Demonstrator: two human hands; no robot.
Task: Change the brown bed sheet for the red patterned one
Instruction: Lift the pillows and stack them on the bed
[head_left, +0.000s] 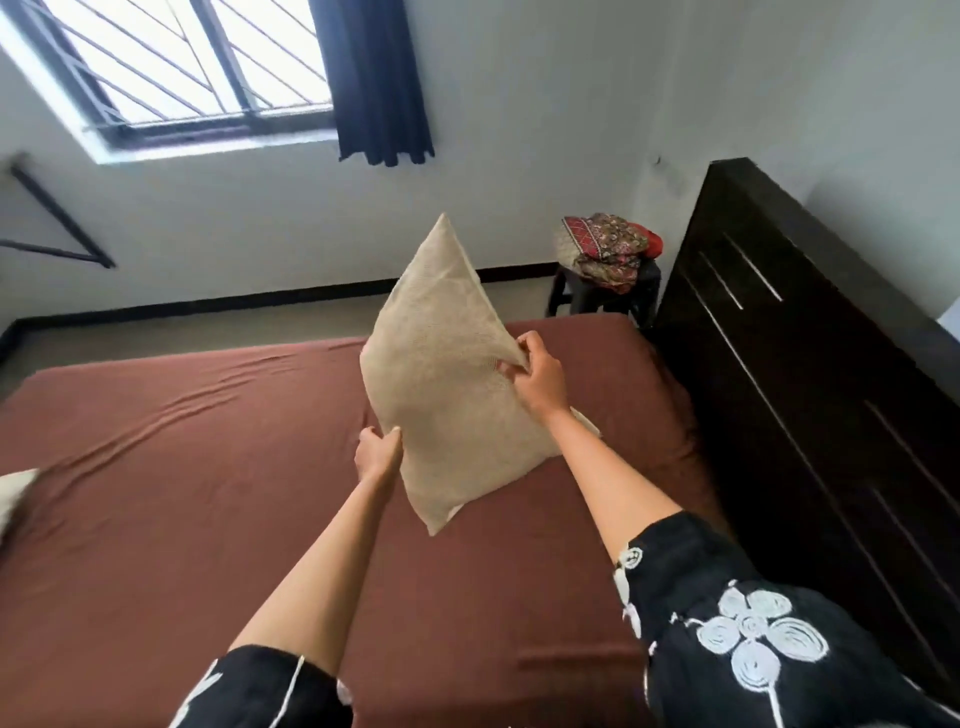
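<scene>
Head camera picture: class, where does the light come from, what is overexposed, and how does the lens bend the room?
In the head view, daylight enters through the window, whose panes are blown out white; the wide lens makes the window and the dark wooden unit lean steeply.

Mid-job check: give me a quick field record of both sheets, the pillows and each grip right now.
brown sheet: spread flat, wrinkled, not yet removed
red patterned sheet: piled on the stool beside the headboard
beige pillow: lifted above the brown sheet, tilted
left grip: holds the pillow's lower left edge
right grip: pinches its right edge
second pillow: partly visible at the frame's left edge, on the brown sheet
</scene>
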